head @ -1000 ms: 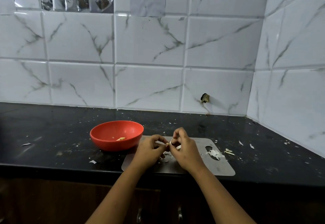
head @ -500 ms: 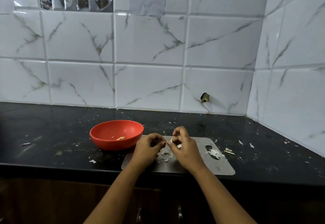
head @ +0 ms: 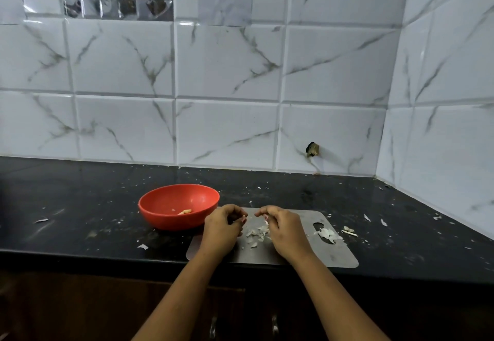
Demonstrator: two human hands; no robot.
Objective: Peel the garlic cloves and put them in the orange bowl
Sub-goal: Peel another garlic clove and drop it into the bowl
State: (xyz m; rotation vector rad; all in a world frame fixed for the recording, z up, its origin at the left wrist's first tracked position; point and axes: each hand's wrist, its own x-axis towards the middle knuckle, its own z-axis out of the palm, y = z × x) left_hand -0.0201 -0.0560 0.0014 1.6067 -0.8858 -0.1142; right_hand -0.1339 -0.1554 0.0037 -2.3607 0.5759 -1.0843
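Note:
The orange bowl [head: 160,207] stands on the black counter just left of my hands, with one peeled clove [head: 185,211] lying inside. My left hand [head: 223,229] is curled over the steel board [head: 334,256] and pinches a small garlic clove [head: 243,218] at its fingertips. My right hand [head: 284,229] is a short gap to the right and pinches a scrap of garlic skin [head: 266,216]. Loose peels [head: 258,233] lie on the board between and below the two hands.
More peels [head: 327,233] cover the board's handle hole, and a garlic scrap [head: 348,229] lies just off its right edge. Skin flakes are scattered over the counter [head: 80,207]. Tiled walls close the back and right side; the counter's front edge runs under my wrists.
My hands were joined at the fingertips over the clove; now they have pulled apart, and more skin lies on the board beneath them.

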